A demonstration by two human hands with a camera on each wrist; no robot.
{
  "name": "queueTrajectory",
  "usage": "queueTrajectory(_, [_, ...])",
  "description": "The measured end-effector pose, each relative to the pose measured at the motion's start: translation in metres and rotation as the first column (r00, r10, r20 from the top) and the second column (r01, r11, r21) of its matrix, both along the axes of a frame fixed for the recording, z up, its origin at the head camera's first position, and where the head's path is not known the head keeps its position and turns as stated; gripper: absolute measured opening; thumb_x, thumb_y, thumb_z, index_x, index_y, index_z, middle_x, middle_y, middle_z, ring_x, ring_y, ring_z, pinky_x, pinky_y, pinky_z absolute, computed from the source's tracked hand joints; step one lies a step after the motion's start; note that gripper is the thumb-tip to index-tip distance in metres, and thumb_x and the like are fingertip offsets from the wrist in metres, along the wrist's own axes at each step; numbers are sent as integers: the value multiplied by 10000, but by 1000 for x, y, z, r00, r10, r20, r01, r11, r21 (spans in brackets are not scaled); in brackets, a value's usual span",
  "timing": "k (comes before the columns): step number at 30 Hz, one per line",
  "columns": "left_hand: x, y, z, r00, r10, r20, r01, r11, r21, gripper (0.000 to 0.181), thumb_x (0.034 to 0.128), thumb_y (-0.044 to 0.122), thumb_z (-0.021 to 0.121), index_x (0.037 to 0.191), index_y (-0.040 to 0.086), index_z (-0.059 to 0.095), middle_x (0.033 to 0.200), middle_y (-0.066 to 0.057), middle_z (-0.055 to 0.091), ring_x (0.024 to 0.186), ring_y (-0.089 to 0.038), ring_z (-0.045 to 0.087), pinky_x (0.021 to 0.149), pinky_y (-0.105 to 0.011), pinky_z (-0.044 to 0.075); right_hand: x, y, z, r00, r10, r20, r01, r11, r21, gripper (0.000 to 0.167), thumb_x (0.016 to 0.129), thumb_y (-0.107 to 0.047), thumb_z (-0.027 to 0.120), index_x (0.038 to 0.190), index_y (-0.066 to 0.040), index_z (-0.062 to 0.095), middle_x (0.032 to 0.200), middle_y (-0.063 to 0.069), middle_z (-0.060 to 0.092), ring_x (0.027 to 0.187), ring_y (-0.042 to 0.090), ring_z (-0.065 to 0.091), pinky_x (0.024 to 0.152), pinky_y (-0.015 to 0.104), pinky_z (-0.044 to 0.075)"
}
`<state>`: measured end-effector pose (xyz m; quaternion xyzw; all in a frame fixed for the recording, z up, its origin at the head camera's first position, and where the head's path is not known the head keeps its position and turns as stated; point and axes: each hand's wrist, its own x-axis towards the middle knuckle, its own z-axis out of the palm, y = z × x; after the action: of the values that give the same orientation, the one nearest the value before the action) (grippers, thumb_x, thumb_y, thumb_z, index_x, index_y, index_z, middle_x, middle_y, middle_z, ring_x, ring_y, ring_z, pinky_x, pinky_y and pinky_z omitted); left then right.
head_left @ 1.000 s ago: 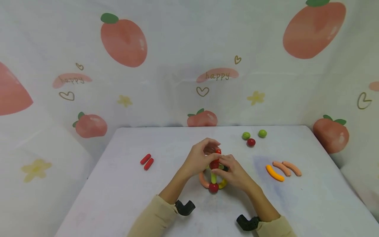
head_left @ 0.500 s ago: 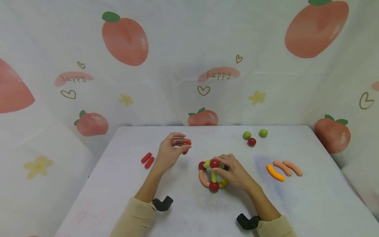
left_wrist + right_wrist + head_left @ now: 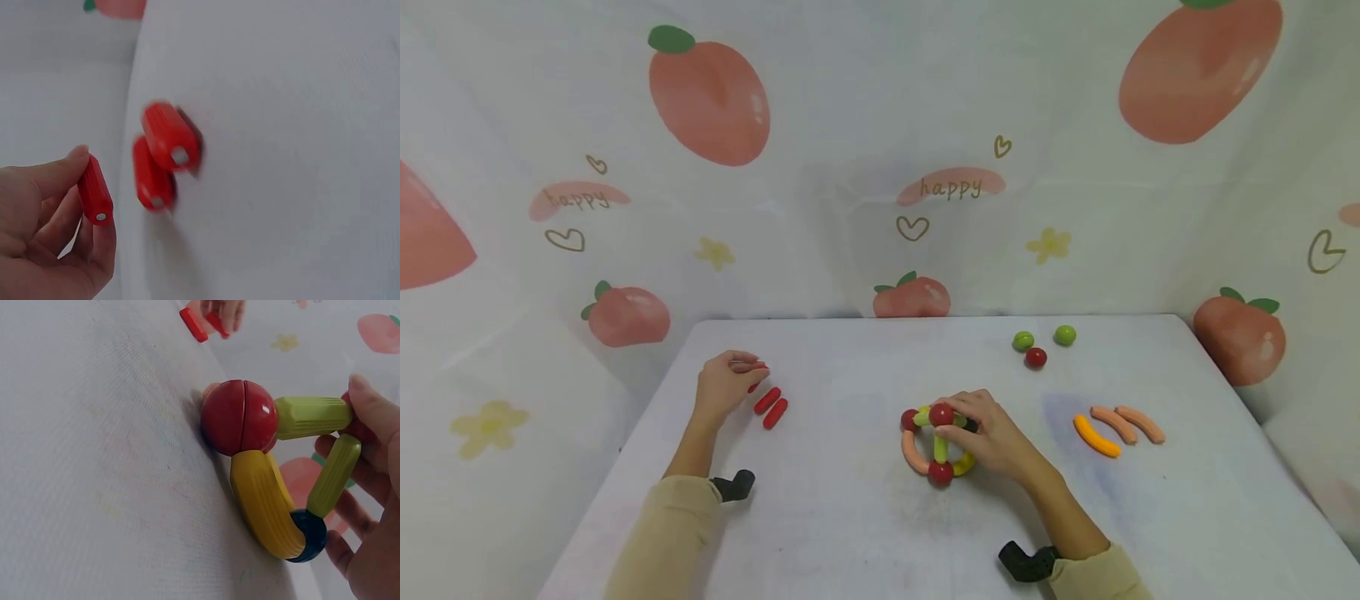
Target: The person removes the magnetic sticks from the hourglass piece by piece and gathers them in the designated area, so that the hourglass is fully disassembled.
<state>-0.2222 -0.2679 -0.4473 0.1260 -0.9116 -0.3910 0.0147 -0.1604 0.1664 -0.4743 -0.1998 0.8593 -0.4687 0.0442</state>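
The red rod (image 3: 95, 190) you are pinching is looking like ribbed plastic, its end showing you a small, silvery, metal-like disc. The red ball (image 3: 226, 419) is shining at you, smooth and glossy, while the green rod (image 3: 312, 417) and yellow curved piece (image 3: 261, 503) are showing you ridged plastic with a softer sheen. The table surface (image 3: 125, 487) is looking matt and finely textured, and your sleeve (image 3: 658, 533) is creasing like matt cloth
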Motion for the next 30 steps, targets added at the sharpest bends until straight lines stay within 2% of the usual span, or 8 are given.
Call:
queueTrajectory(5, [4,-15,-11,999,18,31,-17,998,-55,393,972,286,699,1277,50,628,1270,-218,704,1174,-363,677,959,-448,589,-1,0,0,1000,0,4,0,1000,-6,405,929,-426,727,1295,-256,700,1244,-109,672,1176,142,496,957,378,517])
queueTrajectory(12, [7,-17,-21,997,-6,72,10,998,-56,395,981,260,682,1300,38,614,1264,-216,693,1146,-350,660,997,-473,560,-1,0,-1,1000,1,-5,-1,1000,-15,404,926,-407,734,1296,-248,700,1248,-83,679,1178,164,502,957,391,515])
queueTrajectory(15, [8,-14,-21,998,-5,67,9,998,-61,393,993,260,657,1313,38,606,1288,-214,671,1157,-352,644,1005,-479,554,-1,-1,-3,1000,-2,-8,2,1000,-16,400,924,-397,738,1292,-244,701,1235,-72,687,1174,175,505,960,407,517])
queueTrajectory(17, [9,-9,-18,999,-5,36,8,997,-78,387,1002,247,635,1325,37,601,1313,-220,649,1189,-370,616,1015,-497,548,-2,-1,-3,1000,-5,-8,5,1000,-18,397,921,-395,743,1288,-251,702,1219,-68,689,1170,179,508,964,413,514])
queueTrajectory(20, [14,11,-6,999,-15,-45,10,994,-104,365,1008,226,615,1332,57,606,1343,-201,630,1241,-383,571,1036,-523,530,-1,-1,-4,1000,-11,8,11,1000,-23,393,914,-398,751,1280,-265,703,1201,-63,690,1167,188,516,969,414,513])
queueTrajectory(23, [21,44,12,984,-74,-161,58,993,-99,329,997,205,640,1298,73,637,1309,-169,661,1235,-371,575,1039,-517,521,-1,-1,-5,999,-13,36,15,999,-37,385,903,-396,766,1265,-283,703,1194,-66,686,1168,195,517,965,401,508])
queueTrajectory(27, [33,100,31,943,-221,-249,220,975,-31,310,969,215,697,1259,111,665,1221,-95,710,1148,-301,636,1003,-471,550,-2,-1,-5,998,-7,61,10,999,-47,362,881,-392,791,1222,-302,707,1184,-72,692,1177,209,506,967,398,489])
queueTrajectory(30, [40,138,32,904,-355,-239,369,929,15,363,936,258,747,1275,158,664,1215,-35,713,1149,-285,644,991,-471,563,-3,-2,-4,998,-7,69,11,999,-49,375,877,-390,796,1227,-293,700,1190,-66,693,1192,218,496,984,436,490])
